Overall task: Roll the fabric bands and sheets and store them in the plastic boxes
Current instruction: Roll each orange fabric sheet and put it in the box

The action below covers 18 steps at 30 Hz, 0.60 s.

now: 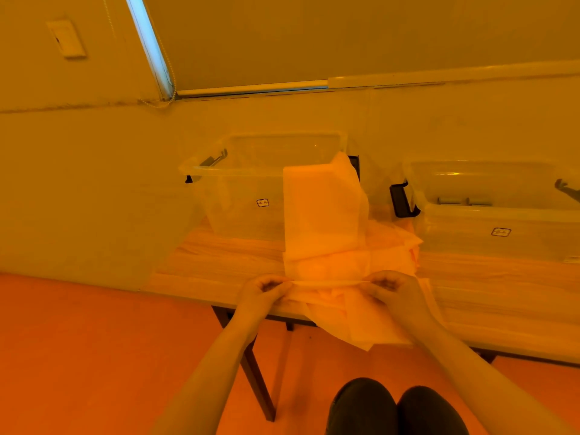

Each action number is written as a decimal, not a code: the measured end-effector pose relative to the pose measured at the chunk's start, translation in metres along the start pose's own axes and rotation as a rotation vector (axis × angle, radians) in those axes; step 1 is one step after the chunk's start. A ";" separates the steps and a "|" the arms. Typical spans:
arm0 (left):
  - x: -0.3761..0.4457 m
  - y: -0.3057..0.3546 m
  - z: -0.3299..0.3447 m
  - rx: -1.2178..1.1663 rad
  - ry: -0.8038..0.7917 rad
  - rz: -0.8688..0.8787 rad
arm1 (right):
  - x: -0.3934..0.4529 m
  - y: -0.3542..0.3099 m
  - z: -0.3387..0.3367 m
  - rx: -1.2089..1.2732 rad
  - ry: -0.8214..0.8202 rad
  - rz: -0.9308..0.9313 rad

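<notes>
The sheet hangs from the left box across the table, its near edge folded into a thin roll. The left hand and right hand each pinch an end, likely to start it evenly.

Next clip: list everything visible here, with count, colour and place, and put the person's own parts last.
plastic boxes: 2, clear, open, at the table's back; left box, right box
fabric sheet: 1, pale, draped over the left box's front, near edge rolled
loose fabric: pile, pale, under the sheet
table: 1, light wood, dark legs
window blind: 1, drawn
left hand: pinches roll's left end
right hand: pinches right end
knees: 2, dark, bottom
</notes>
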<state>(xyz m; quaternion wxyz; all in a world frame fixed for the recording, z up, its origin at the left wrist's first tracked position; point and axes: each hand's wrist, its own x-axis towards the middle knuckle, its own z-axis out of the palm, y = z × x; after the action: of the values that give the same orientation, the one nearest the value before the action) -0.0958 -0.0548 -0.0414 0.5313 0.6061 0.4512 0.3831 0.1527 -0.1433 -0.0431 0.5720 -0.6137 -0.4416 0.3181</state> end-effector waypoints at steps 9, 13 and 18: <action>0.000 0.000 0.000 -0.006 -0.017 0.003 | 0.002 0.001 -0.008 -0.005 -0.047 0.001; 0.000 0.002 0.000 -0.075 -0.036 -0.015 | -0.001 -0.002 -0.005 0.049 -0.050 0.017; 0.001 0.003 0.001 -0.084 -0.031 -0.025 | 0.001 0.000 -0.006 0.110 -0.063 0.039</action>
<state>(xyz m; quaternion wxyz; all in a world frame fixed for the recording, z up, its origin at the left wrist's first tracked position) -0.0939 -0.0545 -0.0386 0.5678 0.5836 0.4339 0.3855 0.1582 -0.1447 -0.0422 0.5845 -0.5793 -0.4293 0.3723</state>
